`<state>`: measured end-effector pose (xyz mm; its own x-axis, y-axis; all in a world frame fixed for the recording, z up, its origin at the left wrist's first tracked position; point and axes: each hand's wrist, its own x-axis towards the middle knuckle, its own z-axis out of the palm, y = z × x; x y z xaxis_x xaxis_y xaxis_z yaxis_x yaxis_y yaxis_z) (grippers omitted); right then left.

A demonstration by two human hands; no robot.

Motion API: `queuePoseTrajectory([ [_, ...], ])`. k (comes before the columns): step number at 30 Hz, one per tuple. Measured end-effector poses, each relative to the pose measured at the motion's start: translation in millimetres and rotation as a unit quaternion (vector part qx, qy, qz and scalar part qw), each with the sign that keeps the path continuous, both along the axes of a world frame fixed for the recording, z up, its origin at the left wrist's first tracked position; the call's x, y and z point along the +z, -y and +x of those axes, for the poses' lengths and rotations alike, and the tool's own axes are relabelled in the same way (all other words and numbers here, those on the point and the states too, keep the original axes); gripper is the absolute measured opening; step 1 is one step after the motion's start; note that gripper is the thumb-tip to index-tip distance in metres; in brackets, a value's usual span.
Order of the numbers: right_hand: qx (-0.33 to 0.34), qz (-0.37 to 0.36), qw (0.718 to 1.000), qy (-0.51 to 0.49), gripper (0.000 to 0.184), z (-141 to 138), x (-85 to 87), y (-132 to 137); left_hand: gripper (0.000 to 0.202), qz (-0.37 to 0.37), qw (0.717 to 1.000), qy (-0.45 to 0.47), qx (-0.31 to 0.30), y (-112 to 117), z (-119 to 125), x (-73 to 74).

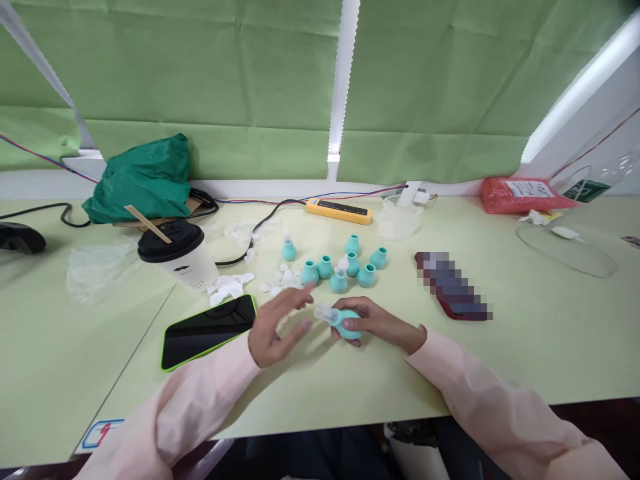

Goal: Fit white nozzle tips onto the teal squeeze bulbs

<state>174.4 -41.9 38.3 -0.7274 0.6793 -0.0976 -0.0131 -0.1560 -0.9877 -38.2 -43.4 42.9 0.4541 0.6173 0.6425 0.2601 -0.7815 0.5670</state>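
My right hand (367, 320) grips a teal squeeze bulb (351, 324) lying on its side, with a clear plastic nozzle (325, 313) fitted in its neck and pointing left. To the left, my left hand (281, 325) hovers just apart from the nozzle, thumb and fingers spread around nothing. Behind both hands stand several teal bulbs with open necks, such as this bulb (367, 275). Whitish tips show at the necks of a front bulb (339, 281) and a left bulb (289, 250). Small white translucent pieces (283, 279) lie in a pile beyond my left hand.
At left are a black-lidded paper cup (195, 267), crumpled tissue (230, 288) and a green-edged phone (207, 331). A dark red phone (453, 287) lies at right. Farther back are a yellow power strip (339, 211), a green bag (143, 177) and a red package (523, 195).
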Motion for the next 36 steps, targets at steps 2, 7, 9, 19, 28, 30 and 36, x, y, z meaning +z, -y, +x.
queuePoseTrajectory([
  [2, -0.009, -0.001, 1.0, -0.022, 0.021, -1, 2.3, 1, 0.026, -0.006, 0.995, 0.032, 0.097, -10, -10, 6.6],
  [7, -0.034, -0.035, 0.997, -0.066, 0.02, -3, -0.9, 3, 0.018, 0.019, 0.968, -0.181, 0.174, -34, -22, 7.4],
  [9, -0.041, -0.037, 0.996, -0.072, 0.021, -2, -3.0, 3, 0.023, 0.037, 0.95, -0.28, 0.133, -35, -20, 2.4],
  [19, -0.115, 0.014, 0.992, -0.051, 0.019, -4, -1.5, 3, 0.02, -0.079, 0.894, -0.439, 0.042, -35, -32, 21.0],
  [28, -0.187, 0.087, 0.979, -0.005, 0.024, -9, -1.5, 7, 0.019, -0.033, 0.957, -0.287, 0.032, -28, -21, 9.9],
  [30, -0.204, 0.131, 0.969, 0.038, 0.023, -9, -2.7, 8, 0.019, -0.055, 0.984, -0.17, 0.009, -22, -16, 13.2],
  [36, -0.234, 0.193, 0.949, 0.082, 0.022, -10, -4.5, 12, 0.022, -0.164, 0.986, 0.003, -0.013, -11, -4, 10.4],
])
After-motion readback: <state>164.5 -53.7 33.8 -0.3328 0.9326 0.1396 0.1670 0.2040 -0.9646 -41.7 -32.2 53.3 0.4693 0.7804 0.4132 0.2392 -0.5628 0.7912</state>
